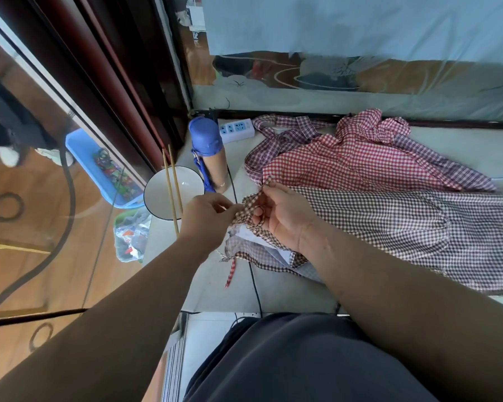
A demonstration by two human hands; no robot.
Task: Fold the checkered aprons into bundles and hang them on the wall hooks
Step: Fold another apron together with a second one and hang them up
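Observation:
A brown-and-white checkered apron (389, 227) lies spread on the pale tabletop (215, 285), on top of a red-and-white checkered apron (352, 158). My left hand (205, 221) pinches the brown apron's strap end at its left corner. My right hand (279, 211) grips the same strap and bunched corner just to the right, thumb on top. The two hands almost touch. A thin red checkered strap (230, 272) hangs loose below the corner. No wall hooks are in view.
A white bowl (160, 195) with chopsticks (172, 187) sits left of my hands. Behind it stand a blue-lidded bottle (208, 152) and a white power strip (236, 129). A black cable (254, 282) runs under the aprons. A blue tray (84, 152) lies on the wooden floor at left.

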